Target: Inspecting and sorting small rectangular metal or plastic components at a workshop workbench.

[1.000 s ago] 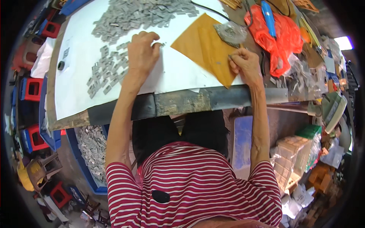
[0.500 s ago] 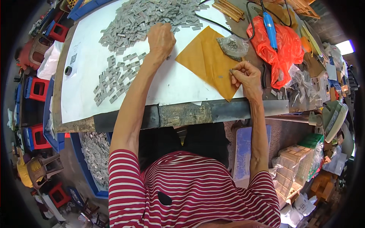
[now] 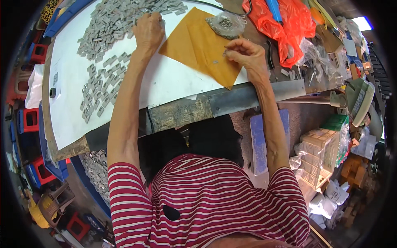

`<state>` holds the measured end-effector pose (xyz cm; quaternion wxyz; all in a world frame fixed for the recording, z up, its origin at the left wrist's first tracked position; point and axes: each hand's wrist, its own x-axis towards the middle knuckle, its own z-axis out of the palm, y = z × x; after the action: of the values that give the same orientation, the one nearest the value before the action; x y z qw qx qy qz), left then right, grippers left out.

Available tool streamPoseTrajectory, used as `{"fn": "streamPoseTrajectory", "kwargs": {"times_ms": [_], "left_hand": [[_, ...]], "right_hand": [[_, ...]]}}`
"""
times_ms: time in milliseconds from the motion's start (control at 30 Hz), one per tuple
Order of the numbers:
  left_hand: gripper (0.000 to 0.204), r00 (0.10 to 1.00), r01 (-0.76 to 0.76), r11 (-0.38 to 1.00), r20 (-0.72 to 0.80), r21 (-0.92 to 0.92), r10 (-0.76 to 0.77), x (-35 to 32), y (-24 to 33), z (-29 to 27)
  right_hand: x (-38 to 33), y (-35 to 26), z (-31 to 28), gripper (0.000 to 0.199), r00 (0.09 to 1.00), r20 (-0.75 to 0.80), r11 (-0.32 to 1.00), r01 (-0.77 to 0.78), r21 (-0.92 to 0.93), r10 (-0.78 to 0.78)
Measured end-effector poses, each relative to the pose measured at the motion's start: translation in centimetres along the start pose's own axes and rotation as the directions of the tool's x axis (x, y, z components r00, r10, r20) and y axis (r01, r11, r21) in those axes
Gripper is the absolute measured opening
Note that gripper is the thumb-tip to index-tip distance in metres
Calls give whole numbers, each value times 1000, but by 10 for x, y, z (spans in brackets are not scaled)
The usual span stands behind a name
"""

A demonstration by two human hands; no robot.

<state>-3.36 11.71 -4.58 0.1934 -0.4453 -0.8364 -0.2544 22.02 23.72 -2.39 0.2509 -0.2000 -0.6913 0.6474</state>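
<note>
Grey metal pieces [image 3: 120, 20] lie heaped on the white tabletop [image 3: 165, 82], under and beside the left hand [image 3: 148, 29], whose curled fingers rest in them. Their long axes point every way. The right hand [image 3: 244, 53] pinches something tiny above the brown paper [image 3: 198, 45].

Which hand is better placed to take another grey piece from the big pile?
Left. The left hand already rests on the grey pile; the right hand is over the brown paper, fingertips pinched.
</note>
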Motion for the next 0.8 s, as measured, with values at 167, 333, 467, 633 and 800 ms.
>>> {"fn": "streamPoseTrajectory", "kwargs": {"times_ms": [167, 333, 467, 633, 800], "left_hand": [[13, 998, -27, 1000, 50, 2, 27, -5, 4, 0], [8, 998, -58, 993, -32, -104, 55, -9, 0, -1], [10, 995, -62, 950, -95, -305, 34, -15, 13, -25], [16, 993, 96, 864, 111, -494, -47, -30, 48, -71], [17, 972, 220, 688, 213, -691, -97, -60, 71, -98]], "right_hand": [[-2, -1, -2, 17, 1000, -2, 999, -29, -46, 29], [-2, 0, -1, 18, 997, 10, 997, -78, 16, 77], [-2, -5, 3, 17, 993, -26, 993, -115, -4, 115], [1, 1, -4, 15, 992, -55, 994, -111, -6, 110], [3, 0, -3, 13, 989, -59, 991, -134, 18, 135]]}}
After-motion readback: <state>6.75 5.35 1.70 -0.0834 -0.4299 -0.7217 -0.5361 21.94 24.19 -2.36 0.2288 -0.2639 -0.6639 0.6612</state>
